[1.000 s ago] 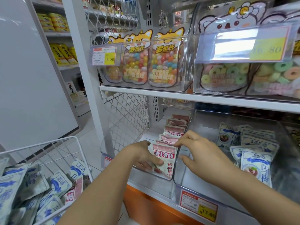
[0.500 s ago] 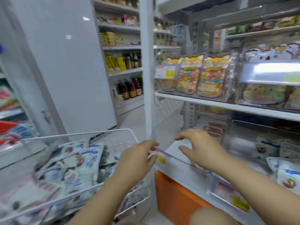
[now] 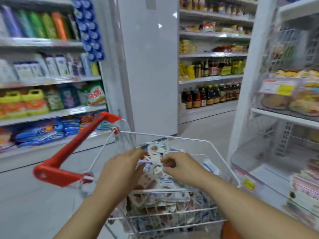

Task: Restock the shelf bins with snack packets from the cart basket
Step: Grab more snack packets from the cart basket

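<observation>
The white wire cart basket (image 3: 174, 136) stands in front of me, heaped with white-and-blue snack packets (image 3: 154, 149). Both my hands are over the heap. My left hand (image 3: 120, 171) reaches in with fingers stretched forward, its fingertips touching the top packets. My right hand (image 3: 183, 168) hovers beside it with fingers curled above a packet's edge; blur hides whether it pinches anything. The clear shelf bin (image 3: 250, 157) is at the right, away from both hands, with pink packets (image 3: 307, 180) stacked at its near end.
The cart's red handle (image 3: 69, 152) juts out to the left. A white pillar (image 3: 151, 66) rises behind the basket. Stocked shelves (image 3: 51, 80) line the left side and the far aisle. Candy bins (image 3: 293, 99) sit on the upper right shelf.
My view has swung left from the shelf to the cart. Both hands left the pink-packet bin and moved down over the basket's packets.
</observation>
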